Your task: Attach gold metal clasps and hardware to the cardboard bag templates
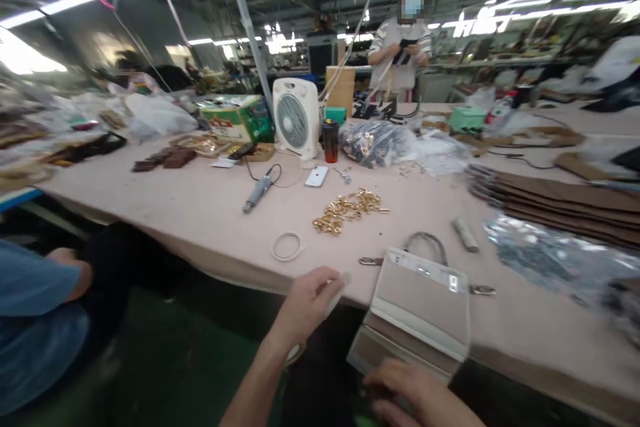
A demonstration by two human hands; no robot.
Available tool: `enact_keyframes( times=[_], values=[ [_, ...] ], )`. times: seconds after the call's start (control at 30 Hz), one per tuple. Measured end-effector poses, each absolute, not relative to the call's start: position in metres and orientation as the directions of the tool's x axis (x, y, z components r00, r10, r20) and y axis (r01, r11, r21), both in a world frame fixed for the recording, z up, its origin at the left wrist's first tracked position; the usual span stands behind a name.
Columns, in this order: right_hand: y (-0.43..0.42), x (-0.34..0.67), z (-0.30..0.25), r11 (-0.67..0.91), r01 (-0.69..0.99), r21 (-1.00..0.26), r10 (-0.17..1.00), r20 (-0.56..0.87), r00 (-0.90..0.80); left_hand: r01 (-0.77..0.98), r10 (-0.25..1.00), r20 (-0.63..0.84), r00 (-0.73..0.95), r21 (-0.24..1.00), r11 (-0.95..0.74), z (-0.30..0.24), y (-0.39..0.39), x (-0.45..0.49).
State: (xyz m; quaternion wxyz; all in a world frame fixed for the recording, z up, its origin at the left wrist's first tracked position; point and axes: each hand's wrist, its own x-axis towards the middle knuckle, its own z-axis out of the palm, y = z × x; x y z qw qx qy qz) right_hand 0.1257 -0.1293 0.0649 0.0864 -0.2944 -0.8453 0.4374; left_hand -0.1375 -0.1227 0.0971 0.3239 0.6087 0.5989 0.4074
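At the table's front edge lies a beige handbag (425, 297) with pale trim, a dark looped handle and small metal-ended tabs at its sides. My left hand (313, 297) is left of the bag, its thumb and fingers closed on a small pale, translucent piece (340, 290) whose kind I cannot make out. Below the bag's near edge is my right hand (415, 393), slightly blurred, with fingers curled around something dark that I cannot make out. A roll of white tape (287, 237) rests on the table beyond my left hand. Another ring-shaped roll (295, 352) partly shows under my left wrist.
Gold-coloured metal fittings (345, 210) are piled behind the bag. A grey corded hand tool (257, 193), a phone (317, 177) and a white fan (296, 119) stand or lie farther back. Brown panels (560, 203) are stacked at right. A person (40, 307) sits at left; another (400, 53) stands opposite.
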Motion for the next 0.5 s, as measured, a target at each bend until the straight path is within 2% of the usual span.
enact_keyframes(
  times=[0.07,0.17,0.27,0.37,0.5],
  values=[
    [-0.12,0.141,0.076,0.453,0.408,-0.793,0.647,-0.024,-0.762,0.456,0.995,0.051,0.081,0.886,-0.082,0.103,-0.114,-0.109],
    [-0.104,0.164,0.093,0.515,0.396,-0.76,0.78,0.225,-0.584,0.516,0.969,0.037,0.243,0.841,-0.162,0.107,-0.102,-0.078],
    [-0.09,0.183,0.105,0.575,0.452,-0.682,0.806,0.379,-0.454,0.609,0.937,0.038,0.348,0.751,-0.257,0.109,-0.093,-0.054],
    [-0.08,0.194,0.11,0.61,0.487,-0.625,0.778,0.355,-0.519,0.649,0.901,0.054,0.431,0.675,-0.351,0.109,-0.089,-0.036],
    [-0.074,0.201,0.108,0.598,0.482,-0.64,0.758,0.258,-0.599,0.634,0.877,0.083,0.472,0.659,-0.404,0.108,-0.088,-0.021]
  ],
)
